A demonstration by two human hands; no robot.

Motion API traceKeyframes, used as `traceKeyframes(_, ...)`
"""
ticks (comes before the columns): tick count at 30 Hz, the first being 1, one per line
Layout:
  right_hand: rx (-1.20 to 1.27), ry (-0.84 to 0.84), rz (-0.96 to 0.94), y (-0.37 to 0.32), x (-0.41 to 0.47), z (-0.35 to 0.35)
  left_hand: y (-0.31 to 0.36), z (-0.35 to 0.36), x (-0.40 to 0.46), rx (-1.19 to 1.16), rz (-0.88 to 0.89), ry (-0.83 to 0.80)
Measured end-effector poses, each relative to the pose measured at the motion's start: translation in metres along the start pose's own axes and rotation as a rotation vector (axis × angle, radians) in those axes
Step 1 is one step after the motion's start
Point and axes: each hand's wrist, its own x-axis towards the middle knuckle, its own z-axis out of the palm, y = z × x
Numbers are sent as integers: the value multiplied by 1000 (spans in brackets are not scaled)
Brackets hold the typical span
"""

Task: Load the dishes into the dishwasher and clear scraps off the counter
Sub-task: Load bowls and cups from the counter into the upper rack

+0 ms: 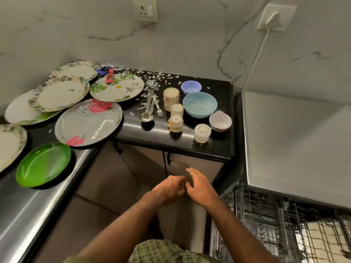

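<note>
Several floral plates (89, 122) and a green plate (42, 165) lie on the black corner counter (214, 149). Spoons and a fork (151, 109) lie mid-counter beside several upturned cups (171, 98). A large blue bowl (199, 104), a small lilac bowl (190, 87) and a white bowl (220, 121) stand to the right. White scraps (153, 80) are scattered near the wall. The dishwasher rack (281, 224) is pulled out at the lower right. My left hand (170, 188) is curled and my right hand (201, 186) touches it; both are below the counter edge, holding nothing.
A red wrapper (110, 77) lies on the far floral plate. The dishwasher's grey top (296, 137) stands to the right of the counter. A white charger and cable (273, 19) hang from a wall socket. Cabinet doors (148, 164) with dark handles are below the counter.
</note>
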Motion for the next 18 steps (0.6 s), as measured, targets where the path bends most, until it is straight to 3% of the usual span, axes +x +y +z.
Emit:
traceKeyframes(8, 182, 241, -55, -29, 73, -80, 47, -97, 93, 62, 324, -21)
traceKeyframes(18, 335, 374, -131, -91, 133, -110, 17, -191, 138, -44, 615, -10)
